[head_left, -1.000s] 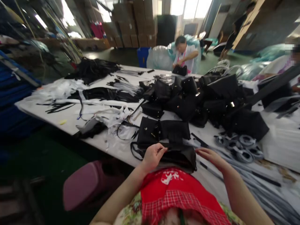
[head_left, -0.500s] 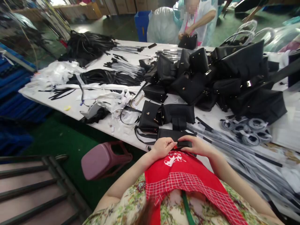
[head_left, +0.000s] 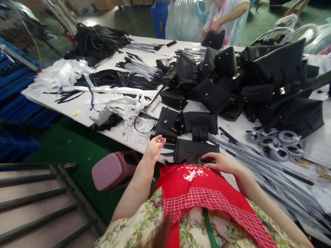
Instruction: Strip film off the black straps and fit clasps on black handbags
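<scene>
A black handbag (head_left: 195, 150) lies at the table's near edge, against my red apron, with a short strap and a buckle on its near side. My right hand (head_left: 217, 162) grips that bag's right end, thumb and fingers around the edge by the buckle. Off to the left, my left hand (head_left: 154, 148) is raised with palm turned up and fingers loosely bent, apart from the bag; nothing shows in it. Just beyond it sits a black bag with a gold clasp (head_left: 167, 122). Beside that lies another black bag piece (head_left: 200, 123) with a small pocket.
A heap of black handbags (head_left: 214, 91) fills the table's right. Wrapped straps (head_left: 258, 172) and coiled grey tubing (head_left: 280, 143) lie nearer. Black strap bundles (head_left: 116, 80) and white scraps (head_left: 63, 74) cover the left. A pink stool (head_left: 112, 170) stands below; a co-worker (head_left: 227, 15) is opposite.
My left hand has let go of the bag's near side and moved left and away from me, its fingers loosening. My right hand stays at the bag. The view has shifted slightly.
</scene>
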Demonstrator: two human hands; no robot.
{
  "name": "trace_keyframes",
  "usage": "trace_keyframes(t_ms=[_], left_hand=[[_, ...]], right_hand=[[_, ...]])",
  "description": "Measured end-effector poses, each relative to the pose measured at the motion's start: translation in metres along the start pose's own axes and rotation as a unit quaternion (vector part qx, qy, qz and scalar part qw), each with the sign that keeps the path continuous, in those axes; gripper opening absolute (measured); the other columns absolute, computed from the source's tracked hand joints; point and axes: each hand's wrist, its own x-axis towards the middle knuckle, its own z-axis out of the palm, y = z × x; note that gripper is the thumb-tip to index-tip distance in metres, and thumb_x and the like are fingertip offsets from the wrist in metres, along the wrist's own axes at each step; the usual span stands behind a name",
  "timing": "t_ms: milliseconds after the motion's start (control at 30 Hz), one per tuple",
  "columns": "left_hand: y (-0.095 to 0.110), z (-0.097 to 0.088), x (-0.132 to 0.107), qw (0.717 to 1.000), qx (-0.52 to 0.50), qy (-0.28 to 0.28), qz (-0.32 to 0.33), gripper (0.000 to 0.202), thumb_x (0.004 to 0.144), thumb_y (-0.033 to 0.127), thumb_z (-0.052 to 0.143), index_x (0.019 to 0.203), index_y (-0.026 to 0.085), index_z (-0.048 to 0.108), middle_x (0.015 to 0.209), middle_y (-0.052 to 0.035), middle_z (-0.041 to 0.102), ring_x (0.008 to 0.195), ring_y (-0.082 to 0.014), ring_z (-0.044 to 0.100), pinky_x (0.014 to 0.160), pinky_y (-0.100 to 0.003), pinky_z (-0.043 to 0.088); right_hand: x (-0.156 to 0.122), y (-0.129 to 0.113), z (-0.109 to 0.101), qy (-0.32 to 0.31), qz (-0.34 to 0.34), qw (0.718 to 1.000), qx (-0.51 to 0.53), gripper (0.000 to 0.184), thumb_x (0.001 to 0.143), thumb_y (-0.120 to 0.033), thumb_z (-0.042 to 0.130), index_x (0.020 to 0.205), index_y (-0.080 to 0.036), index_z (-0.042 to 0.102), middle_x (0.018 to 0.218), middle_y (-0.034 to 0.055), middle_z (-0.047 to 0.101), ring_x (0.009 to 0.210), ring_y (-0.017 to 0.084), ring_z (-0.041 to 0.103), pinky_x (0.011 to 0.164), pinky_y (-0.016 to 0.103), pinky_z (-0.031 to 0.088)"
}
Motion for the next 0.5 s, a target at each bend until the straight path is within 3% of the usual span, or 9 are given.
trace_keyframes(t_ms=[167,300,400,500], left_hand=[[0.003,-0.026,0.006,0.997,-0.049,0.038,-0.034,0.043,0.056,-0.016,0.043,0.085,0.013,0.057,0.081,-0.0028,0.062,0.081,-0.0096,0.066,0.077,-0.019,0.056],[-0.006,-0.049,0.009,0.993,-0.074,0.074,-0.052,0.033,0.061,-0.012,0.044,0.08,0.013,0.055,0.075,-0.0018,0.058,0.069,-0.0068,0.063,0.066,-0.015,0.055],[-0.015,-0.065,0.01,0.991,-0.075,0.083,-0.077,0.024,0.067,-0.008,0.045,0.076,0.013,0.052,0.07,0.0007,0.053,0.052,-0.0025,0.05,0.044,-0.009,0.041],[-0.028,-0.082,0.012,0.989,-0.05,0.08,-0.111,0.015,0.079,0.0,0.049,0.073,0.014,0.049,0.067,0.0035,0.049,0.042,-0.0009,0.031,0.033,-0.012,0.021]], right_hand=[[0.004,0.0,0.007,0.012,0.003,0.998,-0.059,0.033,0.075,-0.029,0.059,0.105,-0.022,0.07,0.11,0.0051,0.072,0.103,0.025,0.065,0.094,0.037,0.05],[0.011,0.001,0.012,0.014,0.0,0.996,-0.09,0.03,0.076,-0.032,0.057,0.1,-0.024,0.073,0.106,0.0044,0.073,0.101,0.026,0.066,0.092,0.038,0.051],[0.015,0.001,0.014,0.019,0.0,0.995,-0.101,0.031,0.079,-0.039,0.056,0.098,-0.024,0.074,0.105,0.0051,0.074,0.099,0.028,0.067,0.09,0.039,0.052],[0.018,0.002,0.014,0.024,0.002,0.995,-0.096,0.033,0.082,-0.046,0.055,0.099,-0.025,0.075,0.104,0.0049,0.074,0.098,0.028,0.068,0.089,0.04,0.053]])
